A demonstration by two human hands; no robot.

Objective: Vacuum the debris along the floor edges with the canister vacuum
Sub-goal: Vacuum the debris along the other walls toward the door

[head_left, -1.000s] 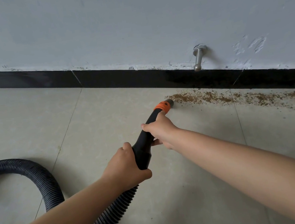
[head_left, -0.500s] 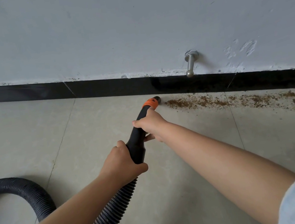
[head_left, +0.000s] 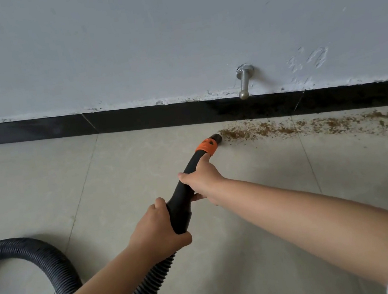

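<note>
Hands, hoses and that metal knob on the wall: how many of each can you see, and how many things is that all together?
Hands: 2, the left hand and the right hand, both gripping the hose's black handle
Hoses: 1, the black vacuum hose
Metal knobs: 1, the knob on the wall
Total: 4

Black ribbed hose [head_left: 54, 263], orange collar [head_left: 206, 147], brown debris [head_left: 285, 130], black skirting [head_left: 134, 120], beige tiles [head_left: 31, 182], grey-white wall [head_left: 123, 44]
</note>
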